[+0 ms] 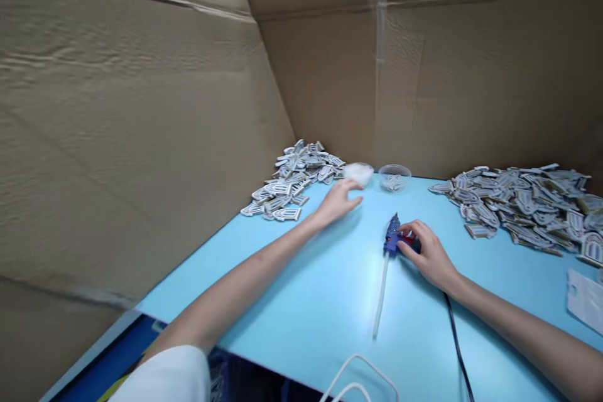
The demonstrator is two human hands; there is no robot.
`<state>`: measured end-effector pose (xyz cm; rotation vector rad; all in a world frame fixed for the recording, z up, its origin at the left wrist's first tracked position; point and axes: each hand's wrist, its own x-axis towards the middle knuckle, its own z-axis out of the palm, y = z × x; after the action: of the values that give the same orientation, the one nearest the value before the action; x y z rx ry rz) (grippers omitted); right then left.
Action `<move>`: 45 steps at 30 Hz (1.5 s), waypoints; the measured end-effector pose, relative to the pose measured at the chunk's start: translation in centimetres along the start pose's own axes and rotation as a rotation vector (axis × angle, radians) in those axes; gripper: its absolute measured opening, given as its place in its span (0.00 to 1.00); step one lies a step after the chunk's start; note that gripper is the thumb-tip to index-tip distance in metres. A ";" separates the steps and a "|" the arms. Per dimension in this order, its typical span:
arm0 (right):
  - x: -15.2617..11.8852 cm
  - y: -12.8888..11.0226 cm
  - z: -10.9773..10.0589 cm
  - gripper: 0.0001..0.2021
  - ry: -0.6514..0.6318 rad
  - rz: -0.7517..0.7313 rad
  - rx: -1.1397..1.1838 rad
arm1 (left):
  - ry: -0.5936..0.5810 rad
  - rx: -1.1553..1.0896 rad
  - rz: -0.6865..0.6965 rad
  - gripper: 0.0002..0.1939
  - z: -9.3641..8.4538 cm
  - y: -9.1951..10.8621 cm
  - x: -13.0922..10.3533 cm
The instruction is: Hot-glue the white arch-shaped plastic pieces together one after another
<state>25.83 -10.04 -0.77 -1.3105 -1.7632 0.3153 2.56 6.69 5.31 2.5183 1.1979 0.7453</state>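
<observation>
A blue hot glue gun (392, 235) lies on its side on the table, a long pale glue stick (380, 298) running out of its back end. My right hand (428, 254) is closed around its handle, where a bit of red shows. With thumb and fingers apart and nothing between them, my left hand (340, 202) reaches forward over the table. Just beyond its fingertips is a round dish with white contents (358, 173), blurred. Beside that dish stands a clear round dish (394, 177) holding a few small pale pieces.
Flat pale arch-shaped pieces form a pile (292, 182) at back left and a larger pile (532, 204) at right. Cardboard walls (330, 75) enclose the light-blue table (301, 301). A black cord (456, 336), white looped wire (360, 358) and white packet (585, 299) are nearer me.
</observation>
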 end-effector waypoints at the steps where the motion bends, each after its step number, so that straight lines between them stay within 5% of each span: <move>1: 0.2 0.1 -0.1 0.07 -0.004 0.006 -0.011 | -0.002 0.075 -0.047 0.14 -1.4 -2.1 -1.3; 5: 3.0 0.3 -0.5 0.08 -0.049 -0.002 -0.105 | -0.011 0.289 -0.206 0.11 -4.7 -8.1 -4.4; 8: 7.5 -0.4 -0.3 0.09 -0.117 -0.105 -0.377 | -0.055 0.351 -0.216 0.12 -4.6 -9.4 -4.8; 11: 13.0 -1.4 0.7 0.14 -0.290 -0.150 -0.767 | -0.111 0.365 -0.131 0.15 -3.5 -8.2 -4.8; 15: 19.4 -2.0 2.8 0.19 -0.338 -0.139 -0.843 | -0.178 0.335 0.043 0.18 -2.2 -4.8 -5.8; 22: 23.6 -2.0 5.5 0.16 -0.442 -0.202 -0.876 | -0.169 0.227 0.182 0.10 -1.3 -2.3 -7.3; 32: 22.6 -3.5 5.0 0.21 -0.274 -0.214 -0.694 | -0.183 0.058 0.189 0.19 -0.8 -2.6 -7.3; 35: 19.4 -3.8 3.6 0.18 -0.313 -0.160 -0.358 | -0.223 -0.125 0.297 0.18 -0.2 -2.3 -7.5; 38: 14.9 -4.5 1.8 0.13 -0.512 -0.010 0.031 | -0.222 -0.251 0.347 0.23 0.4 -2.0 -7.6; 42: 9.3 -5.7 1.2 0.04 -0.640 0.133 0.131 | -0.253 -0.346 0.433 0.27 0.4 -1.5 -7.9; 45: 7.1 -6.0 2.1 0.07 -0.606 0.106 0.083 | -0.258 -0.377 0.485 0.27 0.3 -1.3 -8.2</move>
<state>20.04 -5.77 5.48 -1.3354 -2.1428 0.9121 -2.43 1.13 1.76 2.4902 0.3214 0.6429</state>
